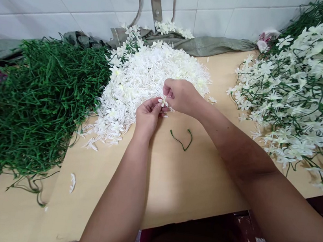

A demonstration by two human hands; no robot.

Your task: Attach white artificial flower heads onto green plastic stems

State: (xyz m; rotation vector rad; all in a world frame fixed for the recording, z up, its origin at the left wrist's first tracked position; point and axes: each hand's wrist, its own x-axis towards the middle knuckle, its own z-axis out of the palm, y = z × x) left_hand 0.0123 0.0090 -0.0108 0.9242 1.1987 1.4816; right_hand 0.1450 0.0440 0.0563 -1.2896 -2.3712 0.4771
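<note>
My left hand (148,115) and my right hand (181,96) meet over the near edge of a big heap of loose white flower heads (143,75). Both pinch one small white flower (163,101) between their fingertips. A short bent green stem (181,140) lies on the wooden table (177,178) just below my hands, touched by neither.
A thick pile of bare green stems (42,101) fills the left side. Finished stems with white flowers (305,92) are heaped at the right. A grey-green sack (207,45) lies along the tiled wall. One stray white petal (72,182) rests near the table's front left.
</note>
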